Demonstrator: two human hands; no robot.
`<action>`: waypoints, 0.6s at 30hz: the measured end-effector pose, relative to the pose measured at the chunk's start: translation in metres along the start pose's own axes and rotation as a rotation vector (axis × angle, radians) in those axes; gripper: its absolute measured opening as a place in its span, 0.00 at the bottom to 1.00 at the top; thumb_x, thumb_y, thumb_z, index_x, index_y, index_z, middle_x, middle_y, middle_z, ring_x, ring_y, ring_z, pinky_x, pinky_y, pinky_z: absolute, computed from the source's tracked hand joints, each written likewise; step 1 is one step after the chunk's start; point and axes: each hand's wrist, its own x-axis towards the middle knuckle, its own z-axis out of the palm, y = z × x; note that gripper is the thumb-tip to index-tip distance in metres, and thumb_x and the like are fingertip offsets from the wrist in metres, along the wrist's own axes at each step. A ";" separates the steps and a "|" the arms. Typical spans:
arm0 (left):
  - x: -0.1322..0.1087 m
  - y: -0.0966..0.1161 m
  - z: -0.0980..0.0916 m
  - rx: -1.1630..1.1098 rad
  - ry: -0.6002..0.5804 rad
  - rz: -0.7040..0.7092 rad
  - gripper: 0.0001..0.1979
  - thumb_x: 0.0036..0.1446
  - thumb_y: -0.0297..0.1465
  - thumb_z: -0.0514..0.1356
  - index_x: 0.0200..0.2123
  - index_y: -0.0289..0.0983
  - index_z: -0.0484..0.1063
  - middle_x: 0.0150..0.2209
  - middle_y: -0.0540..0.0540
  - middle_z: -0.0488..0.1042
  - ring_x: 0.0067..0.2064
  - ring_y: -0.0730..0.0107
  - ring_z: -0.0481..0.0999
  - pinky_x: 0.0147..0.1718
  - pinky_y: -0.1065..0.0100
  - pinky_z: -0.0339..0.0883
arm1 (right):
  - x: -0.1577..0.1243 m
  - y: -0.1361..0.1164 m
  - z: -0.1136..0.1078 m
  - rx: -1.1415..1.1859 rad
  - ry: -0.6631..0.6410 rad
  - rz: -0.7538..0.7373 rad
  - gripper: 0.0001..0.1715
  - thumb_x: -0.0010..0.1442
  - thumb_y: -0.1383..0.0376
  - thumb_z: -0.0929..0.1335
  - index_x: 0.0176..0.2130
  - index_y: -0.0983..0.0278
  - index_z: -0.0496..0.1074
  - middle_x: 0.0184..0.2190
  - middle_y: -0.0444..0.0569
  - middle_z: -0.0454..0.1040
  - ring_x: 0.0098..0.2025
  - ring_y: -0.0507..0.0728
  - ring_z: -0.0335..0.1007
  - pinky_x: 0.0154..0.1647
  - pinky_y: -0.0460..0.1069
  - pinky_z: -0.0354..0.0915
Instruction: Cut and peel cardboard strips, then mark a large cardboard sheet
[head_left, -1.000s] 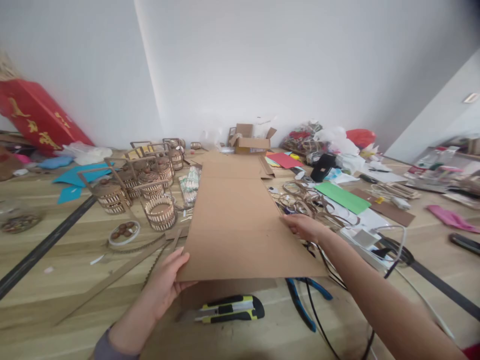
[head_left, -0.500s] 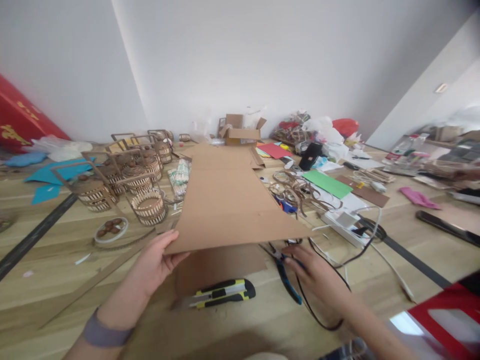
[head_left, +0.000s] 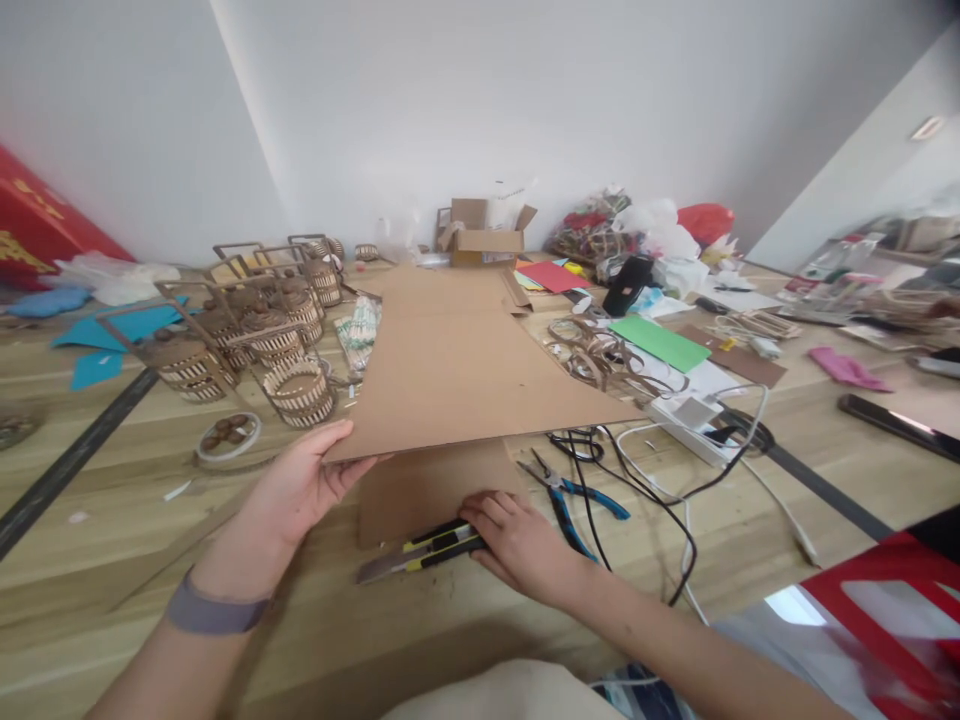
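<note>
My left hand (head_left: 289,490) pinches the near left corner of a large brown cardboard sheet (head_left: 457,370), whose front edge is raised off the table. Below that edge, my right hand (head_left: 525,545) has its fingers curled over the handle end of a black and yellow utility knife (head_left: 431,550). The knife's blade end points left. Behind the knife another piece of cardboard (head_left: 427,485) lies partly under the sheet. Blue-handled pliers (head_left: 559,490) rest with their jaws apart just right of my right hand.
Small woven baskets (head_left: 298,392) with handles crowd the left side, near a white dish (head_left: 229,437) of brown balls. Black and white cables (head_left: 675,500) and a power strip (head_left: 694,425) lie to the right. An open carton (head_left: 491,240) stands at the back.
My right hand has left the pliers, which now lie on the table, and moved left onto the utility knife. My left hand still holds the cardboard sheet.
</note>
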 end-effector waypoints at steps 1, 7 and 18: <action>0.000 -0.001 0.000 0.006 -0.006 -0.004 0.18 0.64 0.17 0.50 0.54 0.26 0.70 0.29 0.44 0.82 0.23 0.69 0.81 0.21 0.77 0.77 | -0.001 0.001 -0.003 0.023 -0.009 -0.008 0.26 0.63 0.62 0.68 0.58 0.66 0.67 0.56 0.56 0.70 0.59 0.64 0.63 0.60 0.58 0.61; -0.005 0.006 0.009 -0.015 0.018 -0.046 0.20 0.66 0.19 0.48 0.58 0.27 0.67 0.27 0.44 0.81 0.22 0.69 0.80 0.21 0.78 0.76 | 0.008 0.012 -0.030 0.030 -0.023 0.209 0.28 0.62 0.49 0.68 0.53 0.64 0.71 0.52 0.58 0.74 0.55 0.65 0.68 0.55 0.57 0.63; -0.007 0.015 0.017 -0.064 -0.069 -0.064 0.20 0.69 0.21 0.45 0.61 0.24 0.63 0.26 0.41 0.80 0.23 0.66 0.81 0.21 0.78 0.76 | 0.083 0.025 -0.042 -0.169 -0.096 0.787 0.48 0.50 0.49 0.76 0.60 0.70 0.62 0.51 0.72 0.73 0.56 0.75 0.67 0.53 0.67 0.58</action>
